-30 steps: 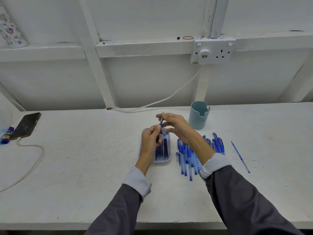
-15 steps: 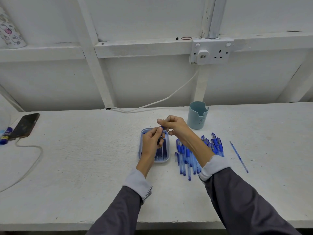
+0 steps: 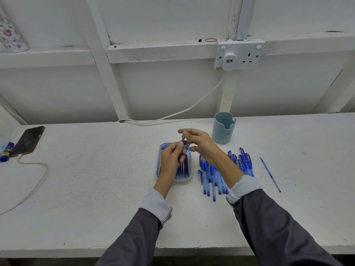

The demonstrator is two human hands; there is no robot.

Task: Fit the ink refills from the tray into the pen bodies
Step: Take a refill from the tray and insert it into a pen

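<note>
A pale blue tray (image 3: 189, 177) with several dark ink refills lies at the centre of the white table. My left hand (image 3: 172, 158) hovers over the tray and grips a blue pen body (image 3: 182, 153) upright. My right hand (image 3: 197, 140) is just above it, thumb and forefinger pinching the pen's small metal tip (image 3: 183, 139). A heap of several blue pens (image 3: 213, 173) lies right of the tray, partly hidden by my right forearm. One loose refill (image 3: 269, 173) lies alone further right.
A teal pen holder (image 3: 223, 128) stands behind the pens. A phone (image 3: 27, 141) on a white cable and a glue stick (image 3: 6, 151) lie at the far left. A wall socket (image 3: 239, 54) with a cable hangs above. The table's front edge runs near my elbows.
Both hands stay over the tray. My right hand's fingers have shifted on the pen's tip, spreading a little, as if turning it. The pen in my left hand stays upright.
</note>
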